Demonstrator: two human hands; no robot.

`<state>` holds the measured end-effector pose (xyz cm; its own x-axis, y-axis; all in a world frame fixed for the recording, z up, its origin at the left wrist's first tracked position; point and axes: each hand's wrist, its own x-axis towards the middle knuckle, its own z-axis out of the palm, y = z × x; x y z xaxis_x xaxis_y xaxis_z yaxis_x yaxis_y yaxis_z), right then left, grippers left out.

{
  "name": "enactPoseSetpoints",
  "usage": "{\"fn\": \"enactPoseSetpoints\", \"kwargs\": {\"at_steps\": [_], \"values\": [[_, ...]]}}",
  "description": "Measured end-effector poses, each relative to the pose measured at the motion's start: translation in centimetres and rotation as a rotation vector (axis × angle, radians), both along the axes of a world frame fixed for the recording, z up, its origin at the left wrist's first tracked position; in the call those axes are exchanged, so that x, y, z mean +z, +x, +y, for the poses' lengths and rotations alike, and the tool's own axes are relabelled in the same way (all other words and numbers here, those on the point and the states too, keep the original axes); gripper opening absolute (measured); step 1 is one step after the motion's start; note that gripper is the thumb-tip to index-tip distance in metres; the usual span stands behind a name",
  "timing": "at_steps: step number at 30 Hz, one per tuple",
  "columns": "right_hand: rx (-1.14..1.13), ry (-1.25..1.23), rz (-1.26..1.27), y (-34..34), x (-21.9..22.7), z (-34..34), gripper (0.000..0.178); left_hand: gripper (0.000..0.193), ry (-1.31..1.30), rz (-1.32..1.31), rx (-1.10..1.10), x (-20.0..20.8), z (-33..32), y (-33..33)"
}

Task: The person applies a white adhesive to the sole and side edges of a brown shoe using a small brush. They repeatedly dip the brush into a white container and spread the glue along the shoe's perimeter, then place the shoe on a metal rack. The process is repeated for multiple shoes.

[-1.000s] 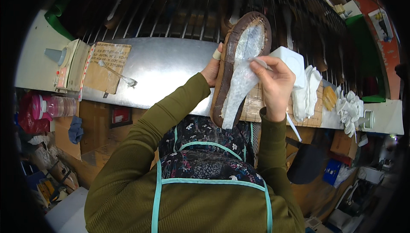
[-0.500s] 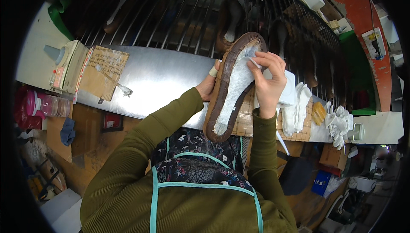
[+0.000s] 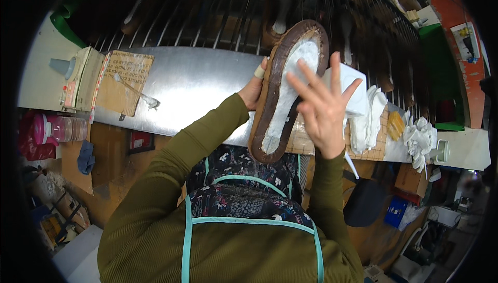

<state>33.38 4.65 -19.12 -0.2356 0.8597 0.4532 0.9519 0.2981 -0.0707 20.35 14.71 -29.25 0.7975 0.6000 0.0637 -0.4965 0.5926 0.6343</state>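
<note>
My left hand [image 3: 252, 92] is closed round the left edge of a brown shoe [image 3: 263, 107], with a pale band on its thumb. The shoe is held tilted, bottom side up and toe end away from me. A fuzzy white filler [image 3: 280, 107] lies in the hollow of its bottom, inside the brown rim. My right hand [image 3: 326, 113] is spread open over the right side of the shoe, its fingertips over the filler's front part. Whether they touch it I cannot tell. Nothing shows in the right fingers.
A metal bench [image 3: 192, 83] runs across, with a brush [image 3: 136, 93] on brown cardboard [image 3: 116, 99]. Behind it, dark shoes [image 3: 281, 4] rest on metal bars. At the right are a white container [image 3: 353, 91], white gloves [image 3: 418, 139] and a yellow block [image 3: 395, 126].
My right hand has gone from pinching a thin white piece at the filler's front to open, spread fingers. The front of the filler now looks smoother. The shoe has risen slightly in view.
</note>
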Motion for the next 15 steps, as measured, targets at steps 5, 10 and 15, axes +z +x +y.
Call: {"fn": "enactPoseSetpoints", "kwargs": {"at_steps": [5, 10, 15], "values": [[0.131, -0.307, 0.07, -1.7, -2.2, -7.0, 0.078, 0.098, -0.028, 0.046, -0.013, -0.4, 0.3, -0.4], [-0.337, -0.119, 0.119, 2.2, -5.4, -12.5, 0.041, 0.098, -0.059, 0.185, 0.091, 0.1, 0.0, -0.7], [-0.831, -0.099, -0.081, 3.3, -6.7, -13.6, 0.032, 0.103, 0.005, 0.262, 0.148, -0.3, 0.0, -0.9]]}}
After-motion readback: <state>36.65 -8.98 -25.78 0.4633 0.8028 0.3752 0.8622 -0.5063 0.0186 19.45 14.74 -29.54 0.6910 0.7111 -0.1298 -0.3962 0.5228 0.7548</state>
